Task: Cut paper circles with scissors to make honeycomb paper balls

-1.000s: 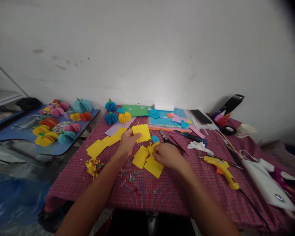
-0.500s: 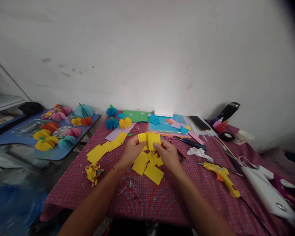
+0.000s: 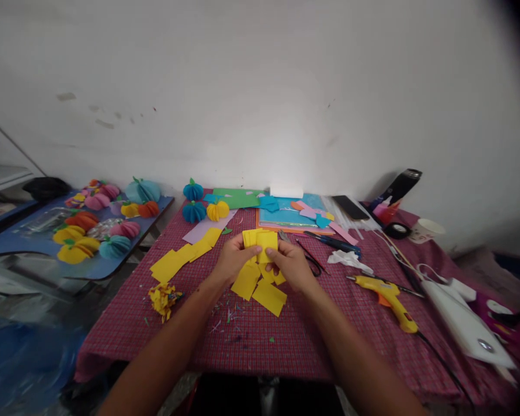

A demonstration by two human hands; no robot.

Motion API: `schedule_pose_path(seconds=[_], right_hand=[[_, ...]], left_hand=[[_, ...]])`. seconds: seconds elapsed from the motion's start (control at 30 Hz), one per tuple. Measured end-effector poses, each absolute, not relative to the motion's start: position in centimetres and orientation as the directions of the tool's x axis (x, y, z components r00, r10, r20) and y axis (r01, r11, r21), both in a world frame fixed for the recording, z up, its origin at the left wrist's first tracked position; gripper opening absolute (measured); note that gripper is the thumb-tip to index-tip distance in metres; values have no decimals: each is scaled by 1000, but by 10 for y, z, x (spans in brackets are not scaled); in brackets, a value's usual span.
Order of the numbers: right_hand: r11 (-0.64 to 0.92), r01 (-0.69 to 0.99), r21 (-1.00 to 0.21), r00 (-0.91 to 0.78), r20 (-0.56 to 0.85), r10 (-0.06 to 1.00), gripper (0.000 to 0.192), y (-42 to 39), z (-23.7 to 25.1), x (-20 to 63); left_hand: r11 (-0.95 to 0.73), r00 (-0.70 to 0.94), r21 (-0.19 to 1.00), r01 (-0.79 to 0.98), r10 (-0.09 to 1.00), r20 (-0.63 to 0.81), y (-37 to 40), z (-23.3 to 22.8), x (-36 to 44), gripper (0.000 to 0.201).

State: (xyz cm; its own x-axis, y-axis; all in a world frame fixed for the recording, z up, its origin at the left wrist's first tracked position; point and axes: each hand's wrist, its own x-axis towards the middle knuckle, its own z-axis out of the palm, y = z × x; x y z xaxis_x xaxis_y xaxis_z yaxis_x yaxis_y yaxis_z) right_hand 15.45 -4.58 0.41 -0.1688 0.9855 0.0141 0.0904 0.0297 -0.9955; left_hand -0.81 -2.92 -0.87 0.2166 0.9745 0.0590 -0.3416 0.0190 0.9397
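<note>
Head view: a small stack of yellow paper squares (image 3: 260,239) is pinched between left hand (image 3: 234,261) and right hand (image 3: 291,264), fingers closed on it, held just above the middle of the table (image 3: 312,341). More loose yellow squares (image 3: 260,289) are lying beneath the hands. Scissors (image 3: 305,257) are seen just right of the right hand, a yellow glue gun (image 3: 390,294) toward the right edge, paper pumpkins (image 3: 203,205) near the far left corner.

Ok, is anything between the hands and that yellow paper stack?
Nothing visible: the left hand and the right hand both already pinch the yellow paper stack, held above loose yellow squares on the tablecloth.
</note>
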Motion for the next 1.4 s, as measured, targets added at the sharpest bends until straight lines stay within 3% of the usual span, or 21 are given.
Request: schedule_pose_path(seconds=[0.17, 0.3, 0.5, 0.6, 0.7, 0.83, 1.0, 1.07, 1.2, 1.4], right_hand=[[149, 229, -962, -249, 90, 964, 26, -47, 14, 163], [253, 547, -798, -112, 230, 967, 30, -39, 19, 193], [204, 800, -564, -198, 72, 978, 30, -28, 6, 211], [255, 777, -575, -272, 58, 961, 21, -29, 2, 202], [190, 632, -752, -264, 22, 964, 24, -31, 6, 200], [-1, 297, -955, -167, -54, 984, 27, -34, 16, 200], [61, 87, -994, -40, 58, 998, 27, -39, 17, 183], [103, 120, -987, -14, 103, 995, 28, -41, 12, 173], [220, 374, -901, 40, 253, 967, 27, -41, -1, 164], [286, 596, -750, 63, 399, 915, 25, -42, -4, 164]], left_hand=[[-2, 136, 938, -345, 989, 53, -27, -8, -6, 38], [-98, -46, 925, -366, 995, 87, -21, -7, -9, 40], [-130, -133, 921, -366, 987, 87, -16, -10, -14, 44], [-137, -137, 927, -349, 986, 94, -16, -11, -14, 44], [-164, -166, 932, -323, 979, 115, -14, -13, -16, 41], [-168, -175, 938, -304, 977, 118, -12, -16, -18, 38], [-123, -93, 961, -248, 990, 103, -18, -16, -12, 35], [-66, -16, 964, -259, 998, 64, -22, -15, -8, 35], [10, 111, 952, -305, 993, 25, -28, -11, -3, 36], [32, 151, 930, -367, 988, 26, -29, -7, -2, 45]])
